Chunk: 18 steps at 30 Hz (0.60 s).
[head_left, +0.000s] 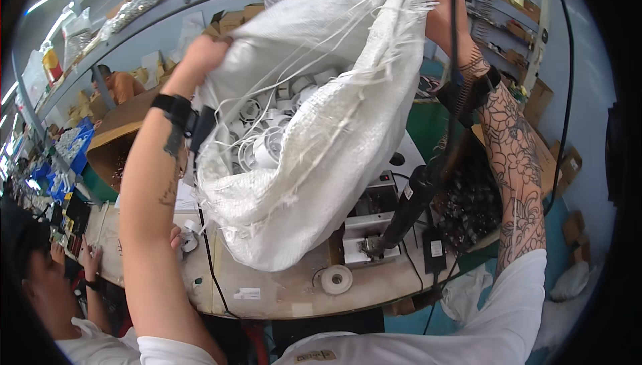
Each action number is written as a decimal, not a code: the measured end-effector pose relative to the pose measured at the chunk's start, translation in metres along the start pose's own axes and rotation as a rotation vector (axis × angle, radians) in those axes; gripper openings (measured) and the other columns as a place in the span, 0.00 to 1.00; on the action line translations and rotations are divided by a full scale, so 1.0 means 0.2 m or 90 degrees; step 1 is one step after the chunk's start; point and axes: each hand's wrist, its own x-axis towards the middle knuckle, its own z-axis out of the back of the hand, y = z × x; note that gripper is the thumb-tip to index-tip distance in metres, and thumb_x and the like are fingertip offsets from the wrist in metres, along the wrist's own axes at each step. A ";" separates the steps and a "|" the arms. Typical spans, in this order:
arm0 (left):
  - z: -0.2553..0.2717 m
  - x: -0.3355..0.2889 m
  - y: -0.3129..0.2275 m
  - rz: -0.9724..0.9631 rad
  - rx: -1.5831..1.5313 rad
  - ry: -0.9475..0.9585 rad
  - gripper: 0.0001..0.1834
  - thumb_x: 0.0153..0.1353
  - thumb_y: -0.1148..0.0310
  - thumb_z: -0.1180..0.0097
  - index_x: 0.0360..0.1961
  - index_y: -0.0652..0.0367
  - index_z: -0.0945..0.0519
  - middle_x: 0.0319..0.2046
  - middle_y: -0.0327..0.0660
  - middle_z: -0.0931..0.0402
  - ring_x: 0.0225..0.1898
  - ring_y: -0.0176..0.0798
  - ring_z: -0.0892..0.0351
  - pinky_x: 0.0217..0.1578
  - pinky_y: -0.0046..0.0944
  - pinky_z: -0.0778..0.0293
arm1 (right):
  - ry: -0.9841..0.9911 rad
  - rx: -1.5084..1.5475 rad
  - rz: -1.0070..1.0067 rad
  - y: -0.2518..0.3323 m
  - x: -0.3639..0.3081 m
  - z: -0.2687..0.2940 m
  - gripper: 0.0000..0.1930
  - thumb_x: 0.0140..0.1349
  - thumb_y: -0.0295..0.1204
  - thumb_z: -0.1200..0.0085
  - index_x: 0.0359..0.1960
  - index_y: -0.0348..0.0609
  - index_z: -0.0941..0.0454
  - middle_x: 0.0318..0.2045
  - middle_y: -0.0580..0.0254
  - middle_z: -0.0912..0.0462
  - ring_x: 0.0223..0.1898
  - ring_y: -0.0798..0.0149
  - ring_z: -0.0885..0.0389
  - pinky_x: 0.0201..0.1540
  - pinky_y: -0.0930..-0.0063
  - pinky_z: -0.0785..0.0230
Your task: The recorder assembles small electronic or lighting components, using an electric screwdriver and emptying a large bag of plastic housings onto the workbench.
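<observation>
A large white woven sack point(334, 144) hangs raised above the workbench, its mouth tipped toward me. Inside it lie several white round plastic parts point(267, 147), some ring-shaped. My left hand point(204, 57) is closed on the sack's rim at the upper left. Up at the right, my right hand point(445, 17) grips the gathered, frayed corner; the cloth hides part of its fingers. Loose white threads cross the opening. Both forearms are lifted, with a dark strap on each wrist.
Below the sack is the wooden workbench point(274, 301) with a white tape roll point(336, 279), a small metal machine point(371, 231) and a black power adapter point(435, 248). Dark small parts point(471, 204) fill a container at right. A co-worker point(50, 285) sits close at left; another person point(120, 85) is farther back.
</observation>
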 end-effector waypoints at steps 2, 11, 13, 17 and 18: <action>0.02 -0.10 0.07 -0.083 0.149 -0.108 0.26 0.58 0.56 0.45 0.51 0.65 0.22 0.45 0.59 0.21 0.51 0.61 0.23 0.54 0.51 0.29 | -0.025 0.064 -0.036 -0.07 0.05 -0.11 0.16 0.57 0.28 0.40 0.47 0.36 0.19 0.37 0.56 0.15 0.35 0.62 0.16 0.40 0.76 0.26; 0.07 -0.89 -0.41 -0.277 -0.214 0.236 0.41 0.61 0.36 0.50 0.56 0.66 0.26 0.47 0.49 0.23 0.50 0.40 0.25 0.46 0.37 0.28 | -0.039 -0.033 -0.020 -0.04 0.16 -0.13 0.11 0.59 0.29 0.41 0.42 0.41 0.17 0.36 0.59 0.14 0.36 0.70 0.17 0.41 0.76 0.27; 0.04 -0.91 -0.36 -0.264 -0.157 0.250 0.44 0.59 0.32 0.51 0.57 0.67 0.26 0.47 0.49 0.23 0.50 0.39 0.25 0.45 0.36 0.27 | -0.038 -0.070 0.027 -0.06 0.17 -0.09 0.11 0.59 0.29 0.40 0.43 0.40 0.17 0.36 0.59 0.14 0.36 0.69 0.17 0.42 0.77 0.27; 0.11 -0.97 -0.36 -0.311 -0.265 0.522 0.41 0.54 0.40 0.38 0.56 0.66 0.28 0.39 0.47 0.21 0.42 0.40 0.22 0.42 0.37 0.27 | -0.007 -0.039 0.043 -0.09 0.18 -0.07 0.13 0.58 0.27 0.41 0.45 0.39 0.18 0.40 0.58 0.14 0.39 0.66 0.17 0.45 0.77 0.28; 0.14 -1.02 -0.38 -0.355 -0.239 0.521 0.39 0.52 0.45 0.34 0.53 0.66 0.28 0.36 0.47 0.21 0.38 0.40 0.21 0.40 0.37 0.27 | -0.004 -0.038 0.041 -0.05 0.19 -0.07 0.13 0.58 0.27 0.41 0.45 0.39 0.18 0.40 0.58 0.14 0.39 0.66 0.17 0.45 0.77 0.28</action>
